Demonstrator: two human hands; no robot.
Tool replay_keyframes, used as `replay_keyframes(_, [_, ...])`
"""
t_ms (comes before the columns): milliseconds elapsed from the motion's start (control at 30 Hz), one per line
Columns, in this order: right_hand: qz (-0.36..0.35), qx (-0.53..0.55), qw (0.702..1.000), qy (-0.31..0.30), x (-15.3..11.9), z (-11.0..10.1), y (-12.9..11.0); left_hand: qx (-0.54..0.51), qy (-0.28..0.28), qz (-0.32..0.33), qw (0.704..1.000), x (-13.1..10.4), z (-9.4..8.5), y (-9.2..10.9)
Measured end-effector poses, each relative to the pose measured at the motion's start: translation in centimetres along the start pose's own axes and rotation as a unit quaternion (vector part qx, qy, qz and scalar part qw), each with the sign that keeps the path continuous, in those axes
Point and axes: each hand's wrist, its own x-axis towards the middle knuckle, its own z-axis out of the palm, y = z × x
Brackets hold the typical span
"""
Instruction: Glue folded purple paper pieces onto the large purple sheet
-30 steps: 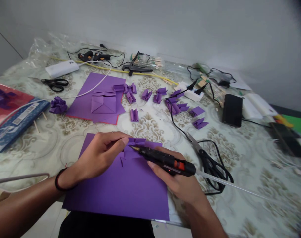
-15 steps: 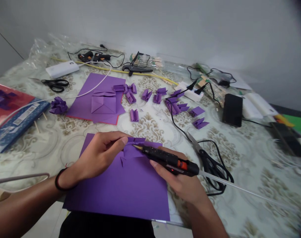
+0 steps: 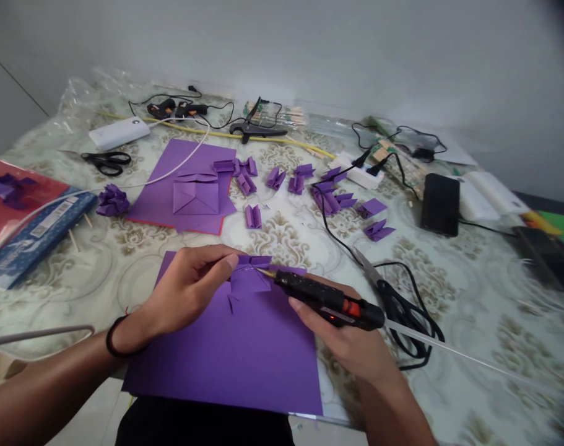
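On the table (image 3: 467, 322), a large purple sheet (image 3: 226, 365) is taken as the landmark. At its far edge, a folded purple piece (image 3: 250, 282) is steadied by the left hand (image 3: 193, 294), its thumb and fingertips pinched together at the piece's left side. The glue gun (image 3: 328, 300) is gripped by the right hand (image 3: 353, 347), with the nozzle pointed at the piece's upper part; whether glue is being laid cannot be told.

As judged from the folds, shaping of this piece is well advanced, while bonding appears unfinished. Beyond the sheet, small folded paper units (image 3: 252, 217) are scattered, creased but apparently not joined into one form. Beyond it to the left, a square folded piece (image 3: 195, 198) is laid on other paper, and a crumpled-looking purple cluster (image 3: 113, 201) appears more fully assembled. Scissors (image 3: 400, 316) are left unused to its right.
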Motion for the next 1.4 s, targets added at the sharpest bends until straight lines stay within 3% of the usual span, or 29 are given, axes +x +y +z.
replay_keyframes(167, [0.003,-0.003,0.998,0.055,-0.2,0.2,0.6,0.008,0.004,0.001,1.0,-0.1,-0.2,-0.1])
replay_keyframes(433, [-0.009,-0.001,0.998,0.058,0.0,0.3,0.2,0.038,0.022,0.034,0.998,-0.1,-0.1,-0.4])
replay_keyframes(667, [-0.023,-0.021,0.999,0.01,0.5,0.2,-0.9,0.123,0.057,0.152,0.979,-0.3,0.2,-0.7])
replay_keyframes(800, [-0.037,-0.05,0.998,0.029,0.5,0.3,-1.4,0.145,0.076,0.211,0.964,-0.2,0.4,-1.1])
replay_keyframes(1000, [-0.062,-0.104,0.99,0.069,0.3,0.8,-2.0,0.159,0.086,0.247,0.952,-0.1,0.4,-1.4])
replay_keyframes(1100, [-0.08,-0.119,0.987,0.078,0.4,0.9,-2.3,0.154,0.087,0.227,0.958,0.0,0.2,-1.4])
replay_keyframes(1233, [-0.094,-0.137,0.982,0.084,0.5,0.1,-2.1,0.13,0.077,0.141,0.978,0.0,-0.3,-1.2])
replay_keyframes(1400, [-0.047,-0.239,0.957,0.156,0.5,-4.7,0.7,0.064,0.062,0.067,0.994,0.2,-0.9,-0.8])
